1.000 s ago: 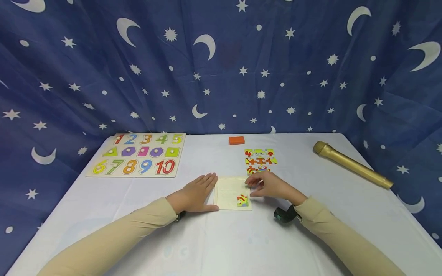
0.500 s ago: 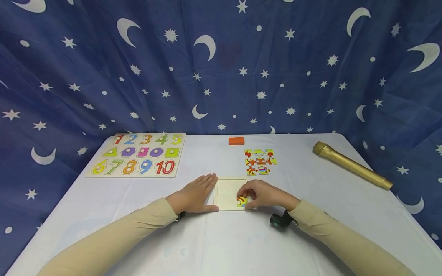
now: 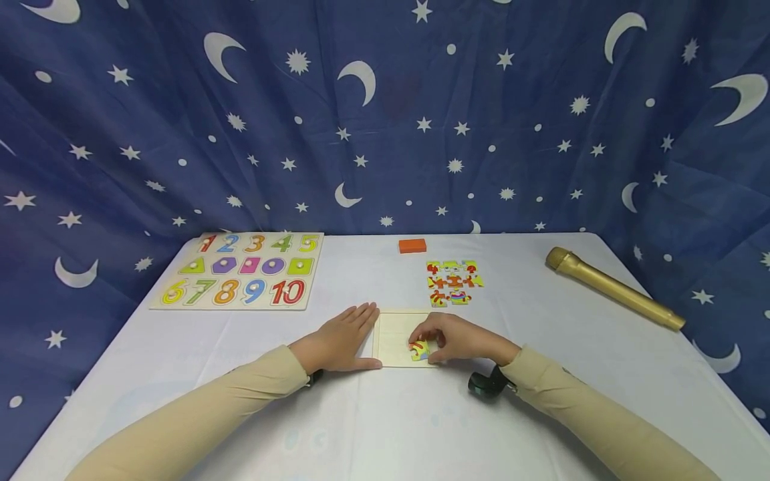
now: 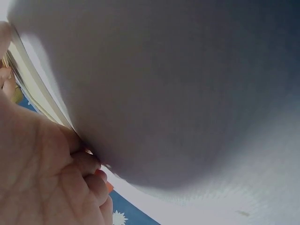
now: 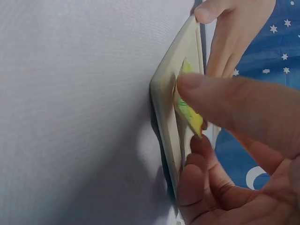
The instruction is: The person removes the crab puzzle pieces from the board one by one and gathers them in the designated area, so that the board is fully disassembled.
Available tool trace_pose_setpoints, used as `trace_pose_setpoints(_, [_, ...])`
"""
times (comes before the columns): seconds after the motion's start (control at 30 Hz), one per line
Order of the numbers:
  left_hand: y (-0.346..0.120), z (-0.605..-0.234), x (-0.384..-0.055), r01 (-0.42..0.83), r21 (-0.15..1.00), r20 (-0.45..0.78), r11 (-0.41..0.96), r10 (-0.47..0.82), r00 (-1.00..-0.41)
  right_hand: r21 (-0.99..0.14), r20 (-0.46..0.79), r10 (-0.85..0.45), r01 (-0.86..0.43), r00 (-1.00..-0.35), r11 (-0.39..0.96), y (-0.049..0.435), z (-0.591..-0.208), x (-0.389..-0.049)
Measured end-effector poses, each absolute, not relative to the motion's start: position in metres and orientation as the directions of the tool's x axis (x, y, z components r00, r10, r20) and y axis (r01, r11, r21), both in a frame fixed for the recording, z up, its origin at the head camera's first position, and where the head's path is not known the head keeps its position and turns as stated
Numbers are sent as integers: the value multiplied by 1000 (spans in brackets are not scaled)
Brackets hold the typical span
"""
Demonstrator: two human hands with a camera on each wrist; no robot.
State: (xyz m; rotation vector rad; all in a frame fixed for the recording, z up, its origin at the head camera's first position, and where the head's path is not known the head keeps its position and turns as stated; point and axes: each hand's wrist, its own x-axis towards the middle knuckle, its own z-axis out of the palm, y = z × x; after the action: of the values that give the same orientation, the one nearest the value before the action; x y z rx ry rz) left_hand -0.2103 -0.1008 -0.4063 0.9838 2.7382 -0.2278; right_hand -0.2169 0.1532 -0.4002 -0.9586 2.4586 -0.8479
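Note:
In the head view my left hand (image 3: 338, 339) lies with straight fingers along the left edge of a small square wooden puzzle tray (image 3: 394, 334). My right hand (image 3: 463, 338) pinches a yellow and red jigsaw piece (image 3: 419, 351) by the tray's lower right corner. Seen from the right wrist, that same piece (image 5: 189, 111) is tilted up out of the tray's recess, between thumb and fingers. The left wrist view shows the palm (image 4: 40, 173) against the tray's side. Other jigsaw pieces (image 3: 454, 281) lie in rows behind the right hand.
A number and shape board (image 3: 237, 270) lies at the back left of the white table (image 3: 361, 421). Toward the back edge is an orange block (image 3: 412, 246). A gold microphone (image 3: 613, 287) lies slantwise at the right. A starry blue curtain (image 3: 385, 153) hangs behind.
My right hand has come down and left onto the jigsaw piece in the tray's corner, gripped it and turned it slightly. The left hand stays put.

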Motion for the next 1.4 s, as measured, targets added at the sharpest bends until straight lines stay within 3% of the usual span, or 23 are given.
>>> trace_pose_setpoints(0.3, [-101, -407, -210, 645, -70, -260, 761, 611, -748, -641, -79, -689, -493, -720, 588, 149, -402, -218])
trace_pose_setpoints(0.63, [-100, -405, -209, 646, -66, -262, 761, 612, -747, -672, 65, -565, -454, -822, 584, 182, -405, -223])
trace_pose_setpoints(1.03, [-101, -403, -208, 638, -70, -268, 767, 602, -752, -664, -8, -320, -234, -947, 710, 256, -408, -260])
trace_pose_setpoints(1.4, [-101, -403, -208, 647, -73, -257, 759, 612, -748, -626, -76, -285, -176, -956, 760, 265, -412, -289])
